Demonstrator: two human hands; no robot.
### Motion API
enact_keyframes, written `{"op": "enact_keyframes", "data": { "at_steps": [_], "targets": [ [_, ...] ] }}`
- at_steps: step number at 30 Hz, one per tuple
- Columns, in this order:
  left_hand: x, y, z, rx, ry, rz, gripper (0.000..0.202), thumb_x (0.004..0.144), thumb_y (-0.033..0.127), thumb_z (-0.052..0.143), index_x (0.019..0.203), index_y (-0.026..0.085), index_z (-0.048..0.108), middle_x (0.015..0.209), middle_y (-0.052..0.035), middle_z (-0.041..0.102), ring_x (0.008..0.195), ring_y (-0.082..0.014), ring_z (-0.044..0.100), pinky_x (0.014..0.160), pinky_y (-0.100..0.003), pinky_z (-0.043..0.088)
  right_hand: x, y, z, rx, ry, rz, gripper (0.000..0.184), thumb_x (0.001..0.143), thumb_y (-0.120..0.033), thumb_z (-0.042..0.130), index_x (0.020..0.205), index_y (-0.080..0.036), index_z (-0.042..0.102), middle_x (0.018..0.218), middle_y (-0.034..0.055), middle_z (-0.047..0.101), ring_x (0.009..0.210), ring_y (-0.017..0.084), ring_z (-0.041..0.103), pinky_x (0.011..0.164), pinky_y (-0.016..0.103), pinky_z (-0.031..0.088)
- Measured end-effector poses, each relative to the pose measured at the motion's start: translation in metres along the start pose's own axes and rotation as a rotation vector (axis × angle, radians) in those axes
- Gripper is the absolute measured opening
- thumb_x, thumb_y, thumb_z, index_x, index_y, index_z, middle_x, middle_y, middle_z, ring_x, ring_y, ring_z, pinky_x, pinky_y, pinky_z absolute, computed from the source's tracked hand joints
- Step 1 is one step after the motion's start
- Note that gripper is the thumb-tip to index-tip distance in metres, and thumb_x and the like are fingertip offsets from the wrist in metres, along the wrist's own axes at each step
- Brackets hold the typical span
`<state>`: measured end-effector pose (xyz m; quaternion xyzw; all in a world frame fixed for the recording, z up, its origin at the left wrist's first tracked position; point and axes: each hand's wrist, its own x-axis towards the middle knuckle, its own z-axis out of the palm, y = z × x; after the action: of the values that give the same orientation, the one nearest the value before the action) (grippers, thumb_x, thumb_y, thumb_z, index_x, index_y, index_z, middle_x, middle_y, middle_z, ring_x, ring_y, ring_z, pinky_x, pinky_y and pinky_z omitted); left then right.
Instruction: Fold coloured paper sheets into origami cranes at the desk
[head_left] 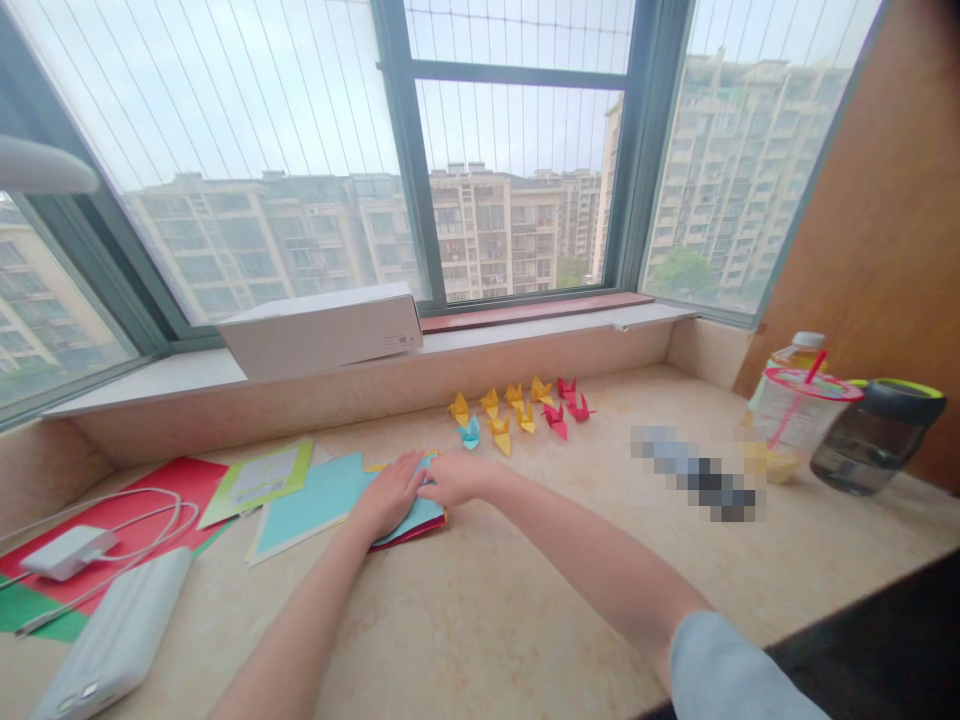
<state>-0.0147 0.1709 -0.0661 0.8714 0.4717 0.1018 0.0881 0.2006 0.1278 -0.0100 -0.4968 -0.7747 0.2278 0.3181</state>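
My left hand [386,497] lies flat, fingers stretched out, on a stack of coloured paper squares [416,518] with a light blue sheet on top. My right hand [457,478] rests at the stack's far right corner, fingers curled and pinching the edge of the top sheet. Beyond the hands stand several small folded paper cranes [517,412], yellow, red and one blue, in a loose group on the stone counter [480,610].
More paper sheets [262,478] in green, blue and red lie left. A white charger with cable [71,550] and a white power bank [116,640] sit at front left. A white box [322,328] rests on the sill. A lidded cup [795,415], bottle [799,352] and dark jug [877,435] stand right.
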Motion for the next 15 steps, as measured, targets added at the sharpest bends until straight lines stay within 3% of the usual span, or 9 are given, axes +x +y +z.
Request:
{"op": "enact_keyframes", "data": {
  "at_steps": [4,8,11,13,15],
  "targets": [
    [0.000,0.000,0.000,0.085,-0.018,0.021,0.064,0.098,0.046,0.026,0.150,0.011,0.038,0.159,-0.0134,0.032,0.148,-0.0281,0.027,0.121,-0.047,0.021,-0.016,0.037,-0.075,-0.191,0.186,0.279,0.033,0.096,-0.034,0.060,0.124,-0.018,0.058,0.126,0.0092,0.061,0.105,0.023,0.064,0.088,0.043,0.055],
    [-0.004,0.009,-0.006,0.158,0.027,0.037,0.057,0.098,0.038,0.031,0.144,0.009,0.047,0.152,-0.0184,0.042,0.143,-0.0317,0.038,0.115,-0.051,0.031,-0.052,0.070,-0.145,-0.364,0.333,0.466,0.032,0.096,-0.033,0.059,0.124,-0.019,0.058,0.127,0.0096,0.060,0.107,0.023,0.063,0.090,0.044,0.055],
    [-0.008,0.025,-0.014,0.215,0.104,0.080,0.048,0.096,0.027,0.039,0.137,0.009,0.055,0.148,-0.0223,0.048,0.139,-0.0350,0.043,0.113,-0.055,0.032,-0.073,0.095,-0.161,-0.391,0.312,0.508,0.032,0.096,-0.033,0.059,0.124,-0.018,0.058,0.126,0.0094,0.061,0.105,0.022,0.064,0.088,0.043,0.055],
    [-0.010,0.039,-0.020,0.242,0.141,0.156,0.044,0.093,0.013,0.041,0.132,0.015,0.060,0.148,-0.0174,0.049,0.140,-0.0306,0.042,0.117,-0.051,0.027,-0.080,0.112,-0.158,-0.376,0.282,0.511,0.032,0.096,-0.033,0.060,0.124,-0.018,0.058,0.125,0.0092,0.061,0.105,0.023,0.064,0.088,0.043,0.055],
    [-0.013,0.053,-0.027,0.252,0.149,0.213,0.041,0.090,0.005,0.040,0.120,0.015,0.067,0.140,-0.0161,0.057,0.135,-0.0279,0.048,0.115,-0.046,0.030,-0.082,0.126,-0.152,-0.355,0.261,0.521,0.031,0.096,-0.034,0.060,0.123,-0.018,0.059,0.125,0.0088,0.061,0.105,0.023,0.064,0.088,0.043,0.055]
  ]
}}
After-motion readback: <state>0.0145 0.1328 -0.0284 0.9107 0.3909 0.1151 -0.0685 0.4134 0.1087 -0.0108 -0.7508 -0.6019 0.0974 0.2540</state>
